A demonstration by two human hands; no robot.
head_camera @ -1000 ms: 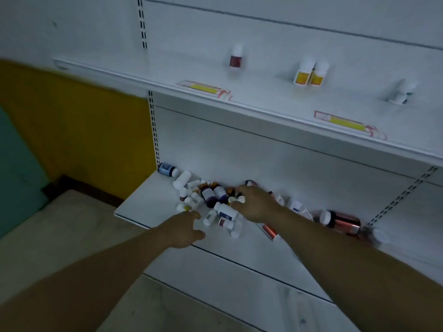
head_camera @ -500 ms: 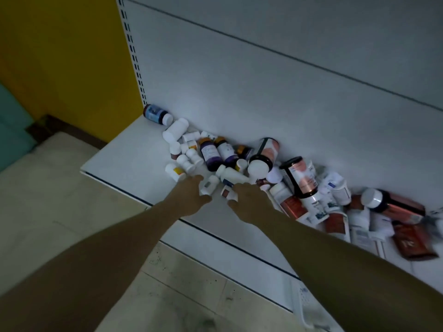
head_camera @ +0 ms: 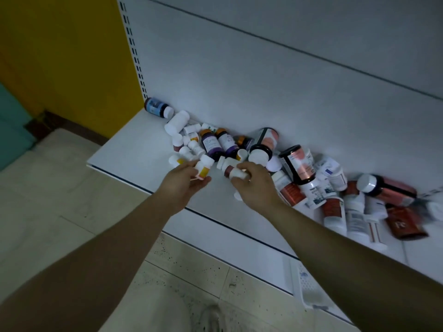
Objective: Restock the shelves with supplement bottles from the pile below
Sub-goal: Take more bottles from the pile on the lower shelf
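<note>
Holding a small white bottle with a yellow label (head_camera: 203,169), the left hand (head_camera: 183,183) curls its fingers round the lower body so that the white cap points up and away; the bottle is lifted just clear of the shelf surface. Right hand (head_camera: 255,185): fingers curled over a small white bottle with a dark red label (head_camera: 229,167), which lies on its side, cap toward the left, at the front edge of the pile.

Pile of supplement bottles (head_camera: 275,164): heaped on the white bottom shelf (head_camera: 134,149), against the white back panel (head_camera: 263,87), running from the left upright toward the right edge of view. Contents, left to right:
- one dark bottle with a blue label (head_camera: 157,107), on its side, nearest the slotted upright (head_camera: 134,49);
- one plain white bottle (head_camera: 177,122), on its side, just beside it;
- several small white bottles, clustered behind the left hand;
- two purple-labelled bottles with orange caps (head_camera: 217,143), side by side;
- two large dark jars with pink labels (head_camera: 297,162), tilted;
- white bottles with red labels (head_camera: 334,213), lying flat at the right;
- one dark red packet (head_camera: 405,222), far right, partly blurred.

Surroundings: yellow wall (head_camera: 64,56) left of the shelving; pale tiled floor (head_camera: 60,207) below.
</note>
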